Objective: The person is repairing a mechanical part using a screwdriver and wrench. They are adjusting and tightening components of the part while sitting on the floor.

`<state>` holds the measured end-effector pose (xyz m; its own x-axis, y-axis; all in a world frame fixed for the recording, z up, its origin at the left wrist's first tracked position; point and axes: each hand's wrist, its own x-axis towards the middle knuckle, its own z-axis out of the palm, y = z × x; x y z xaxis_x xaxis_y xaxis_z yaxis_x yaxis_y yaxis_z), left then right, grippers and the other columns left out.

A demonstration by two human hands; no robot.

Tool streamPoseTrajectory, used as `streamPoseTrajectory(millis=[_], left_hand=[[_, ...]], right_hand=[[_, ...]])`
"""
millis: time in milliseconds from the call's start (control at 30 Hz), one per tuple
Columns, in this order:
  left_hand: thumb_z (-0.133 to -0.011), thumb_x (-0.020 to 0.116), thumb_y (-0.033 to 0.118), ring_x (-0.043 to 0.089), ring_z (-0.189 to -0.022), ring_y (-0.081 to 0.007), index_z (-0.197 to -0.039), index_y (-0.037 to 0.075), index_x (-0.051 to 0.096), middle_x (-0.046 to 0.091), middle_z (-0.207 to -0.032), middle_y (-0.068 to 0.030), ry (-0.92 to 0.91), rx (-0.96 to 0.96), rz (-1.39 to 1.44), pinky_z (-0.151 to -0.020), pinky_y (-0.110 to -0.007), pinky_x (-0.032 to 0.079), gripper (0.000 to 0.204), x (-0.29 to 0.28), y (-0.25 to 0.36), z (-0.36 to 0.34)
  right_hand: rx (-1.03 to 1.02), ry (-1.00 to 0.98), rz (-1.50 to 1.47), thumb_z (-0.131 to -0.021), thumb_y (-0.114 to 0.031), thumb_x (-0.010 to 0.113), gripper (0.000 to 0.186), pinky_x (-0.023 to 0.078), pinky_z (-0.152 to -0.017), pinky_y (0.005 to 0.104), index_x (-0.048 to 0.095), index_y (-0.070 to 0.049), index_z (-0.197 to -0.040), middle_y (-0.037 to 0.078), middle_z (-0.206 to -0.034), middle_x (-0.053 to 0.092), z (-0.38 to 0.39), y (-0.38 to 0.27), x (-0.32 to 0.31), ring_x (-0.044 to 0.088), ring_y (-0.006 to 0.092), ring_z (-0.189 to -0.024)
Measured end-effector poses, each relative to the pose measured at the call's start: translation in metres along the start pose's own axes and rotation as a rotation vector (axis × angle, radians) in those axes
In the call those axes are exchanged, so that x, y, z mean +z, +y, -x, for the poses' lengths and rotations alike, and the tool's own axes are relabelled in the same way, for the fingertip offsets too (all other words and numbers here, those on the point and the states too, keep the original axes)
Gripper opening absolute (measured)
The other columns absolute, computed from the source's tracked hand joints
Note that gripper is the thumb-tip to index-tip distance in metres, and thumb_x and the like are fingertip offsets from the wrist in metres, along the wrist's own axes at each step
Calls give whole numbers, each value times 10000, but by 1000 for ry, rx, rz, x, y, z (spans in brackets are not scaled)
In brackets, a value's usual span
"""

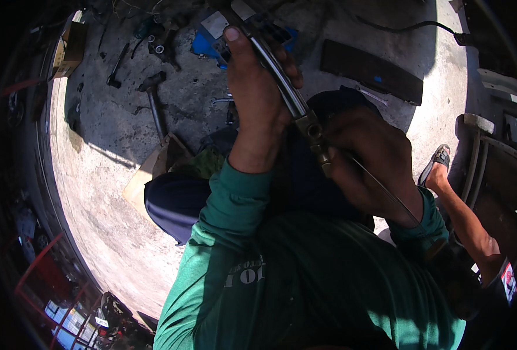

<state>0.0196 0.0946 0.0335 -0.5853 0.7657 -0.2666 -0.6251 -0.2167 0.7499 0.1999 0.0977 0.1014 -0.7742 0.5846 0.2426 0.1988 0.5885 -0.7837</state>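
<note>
My left hand (255,93) is wrapped round a shiny metal tube (277,76), its thumb lying along the upper part. The tube slants from top centre down toward my right hand. At its lower end is a dull, brassy block (312,129) with a round hole in its side. My right hand (378,157) is closed beside this block, with a thin metal rod (386,192) running out from its fingers toward the wrist. Shadow hides the right fingertips, so whether the rod touches the block I cannot tell. Both hands are above my dark trousers.
On the concrete floor lie a hammer (154,105), a ratchet-like tool (117,67) and a dark flat panel (370,73). A blue case (203,44) sits beyond my left hand. Cardboard (139,186) is by my left knee. Another person's sandalled foot (439,160) is at the right.
</note>
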Motion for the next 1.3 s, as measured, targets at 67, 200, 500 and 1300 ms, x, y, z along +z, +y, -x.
streamPoseTrajectory(millis=[67, 200, 500, 1300], left_hand=[[-946, 481, 748, 574, -518, -149, -901, 75, 566, 541, -664, -32, -7, 5, -4, -443, -293, 480, 680, 0, -1, 0], [-944, 483, 749, 570, -515, -150, -890, 79, 570, 539, -662, -33, 0, -21, 36, -439, -292, 472, 678, 2, -1, 0], [-989, 439, 706, 542, -604, -150, -961, 111, 572, 540, -745, -24, -78, -58, -34, -507, -286, 445, 611, -3, -4, 0], [-1001, 467, 664, 556, -560, -157, -889, 81, 566, 546, -690, -38, 54, -92, 8, -509, -298, 486, 602, 0, -8, -2]], right_hand=[[-3, 0, -10, -810, -25, 703, 133, 572, -711, 372, 650, -21, -933, 152, -964, 692, 0, 2, -1, 720, 298, -840], [-9, 12, -28, -811, -22, 696, 123, 569, -704, 370, 652, -22, -925, 149, -955, 694, -1, 4, -1, 719, 297, -831], [-70, -94, -19, -795, -7, 670, 110, 551, -688, 379, 651, -11, -903, 141, -905, 680, -11, 6, -12, 696, 299, -799], [-126, -326, 44, -819, 18, 717, 181, 544, -710, 336, 614, -6, -966, 100, -891, 701, -55, 3, -28, 715, 212, -814]])
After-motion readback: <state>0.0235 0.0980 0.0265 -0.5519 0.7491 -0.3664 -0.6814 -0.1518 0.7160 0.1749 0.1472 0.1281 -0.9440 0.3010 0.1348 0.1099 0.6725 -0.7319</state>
